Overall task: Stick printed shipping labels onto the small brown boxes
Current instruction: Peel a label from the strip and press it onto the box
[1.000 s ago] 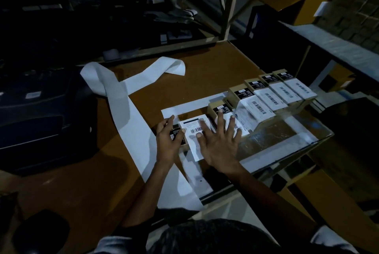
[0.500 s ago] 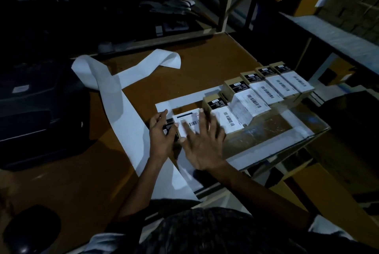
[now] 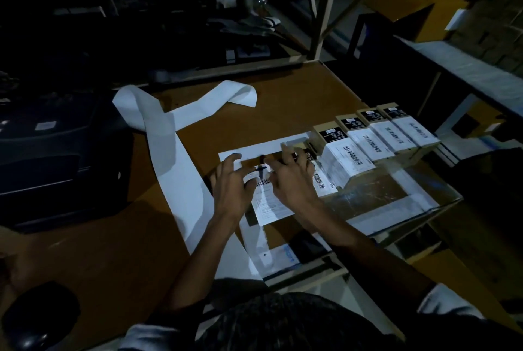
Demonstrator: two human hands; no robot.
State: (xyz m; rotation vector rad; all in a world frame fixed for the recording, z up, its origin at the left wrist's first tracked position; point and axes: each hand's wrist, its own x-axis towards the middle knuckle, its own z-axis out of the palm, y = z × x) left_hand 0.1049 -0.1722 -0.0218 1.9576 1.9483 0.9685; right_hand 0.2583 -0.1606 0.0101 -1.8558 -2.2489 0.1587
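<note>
Head view, left hand: the left hand (image 3: 230,185) lies flat with fingers spread on the white printed shipping label (image 3: 270,205), likely pinning it against slipping.
Right hand: the right hand (image 3: 293,180) presses with straight fingers beside it, smoothing.
Box: the small brown cardboard box under the label is mostly hidden.
Row: labelled brown boxes (image 3: 379,141) stand touching, finished.
Backing: white liner strip (image 3: 169,152) trails aside over the brown table (image 3: 283,101).

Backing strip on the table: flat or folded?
Folded. The white backing strip runs up the table, doubles back at a loop near the dark machine, and its far end curls over.
</note>
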